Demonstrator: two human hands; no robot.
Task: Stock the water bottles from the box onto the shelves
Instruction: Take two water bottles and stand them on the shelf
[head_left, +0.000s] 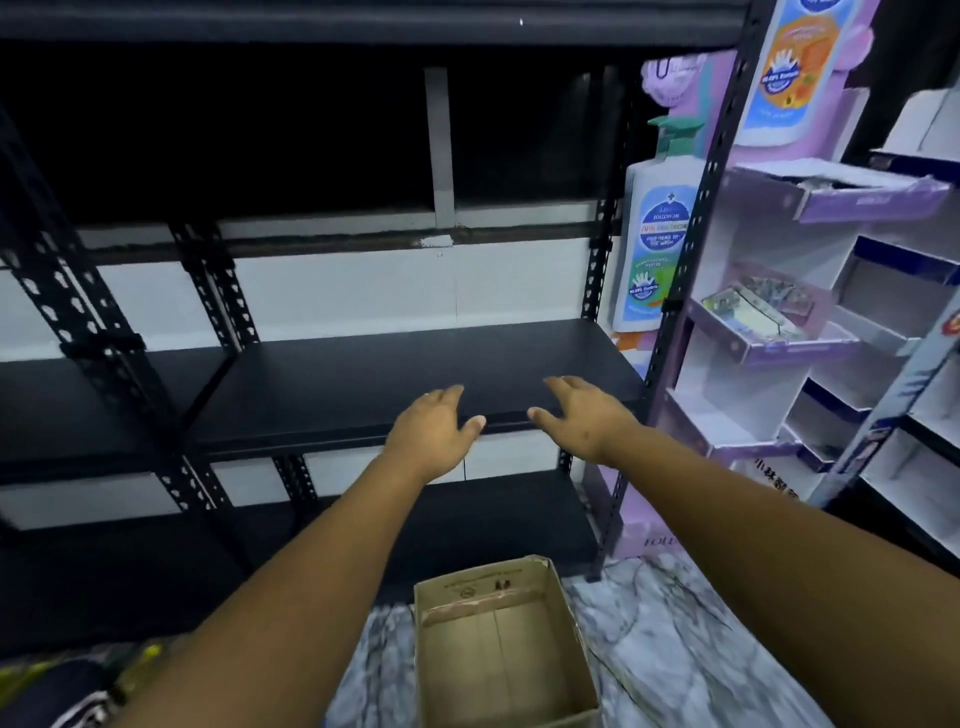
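Two relaxed hands — left hand (434, 423), right hand (584, 413) — hover empty over a black shelf (363, 384); cardboard box (506, 649) on the near floor.

Head view, one camera
I look forward and down, close to the shelf (415, 374) at 12 o'clock, box (506, 654) at 6.

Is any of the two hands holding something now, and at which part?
Nothing is held. The left hand and right hand are both open with relaxed fingers, over the front edge of the black shelf.
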